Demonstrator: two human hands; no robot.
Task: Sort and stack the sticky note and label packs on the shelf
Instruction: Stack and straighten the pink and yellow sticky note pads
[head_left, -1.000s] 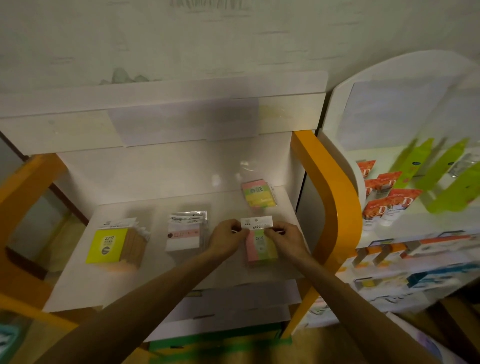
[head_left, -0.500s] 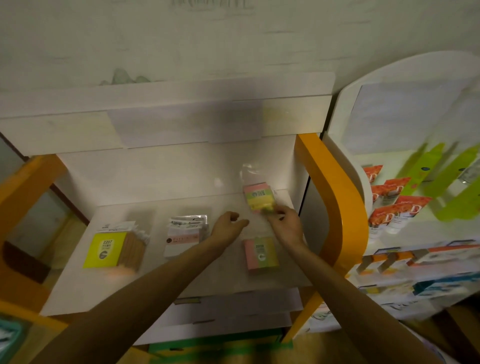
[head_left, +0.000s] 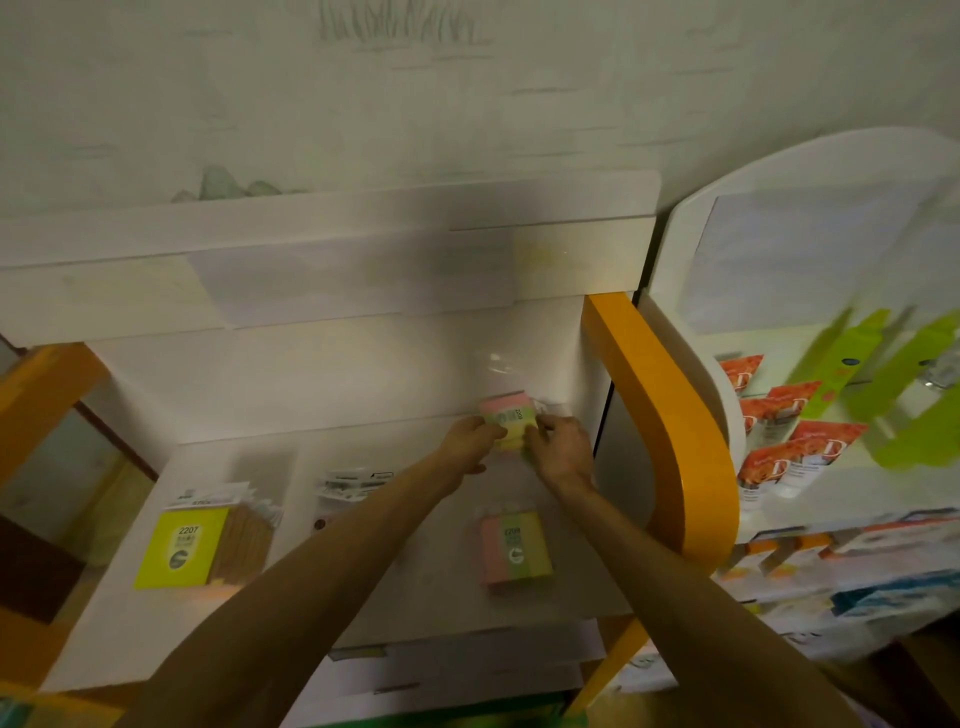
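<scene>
Left hand (head_left: 467, 444) and right hand (head_left: 558, 447) pinch opposite sides of the pastel sticky note pack (head_left: 506, 421) at the shelf's (head_left: 395, 597) back right. Probably light, block-stiff, wrapper slippery; side edges suit gripping. A matching pack (head_left: 514, 548) lies nearer, apart.

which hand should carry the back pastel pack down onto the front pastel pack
Right, probably. Both hands grip the back pastel pack, but the front pastel pack lies beside the right hand's forearm.

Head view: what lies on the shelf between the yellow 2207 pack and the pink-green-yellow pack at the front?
A clear-wrapped label pack, partly hidden behind the left forearm, lies between them in the head view.
</scene>
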